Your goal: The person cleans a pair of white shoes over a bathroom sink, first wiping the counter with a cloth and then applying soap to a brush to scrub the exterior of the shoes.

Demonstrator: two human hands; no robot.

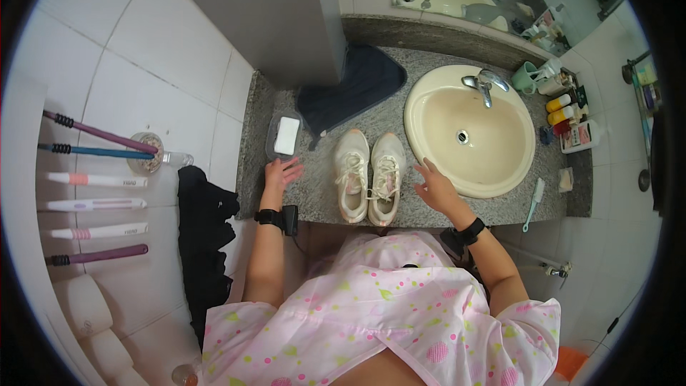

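Observation:
A pair of white lace-up sneakers stands side by side on the grey stone counter [314,200], the left sneaker [351,171] and the right sneaker [386,175] with their toes toward the back. My left hand [284,174] is held to the left of the shoes, fingers spread, holding nothing. Just beyond it lies a white bar of soap [287,135] in a clear dish [271,144]. On the other side, my right hand [434,186] is open and bare between the right sneaker and the cream sink [421,111]. Neither hand touches the shoes.
A dark cloth [357,89] lies behind the shoes. The sink has a chrome faucet [486,84]. At the right are a pale green brush [533,204], a green mug [525,77] and several bottles [559,111]. Toothbrushes [96,205] and black cloth [204,236] hang on the left.

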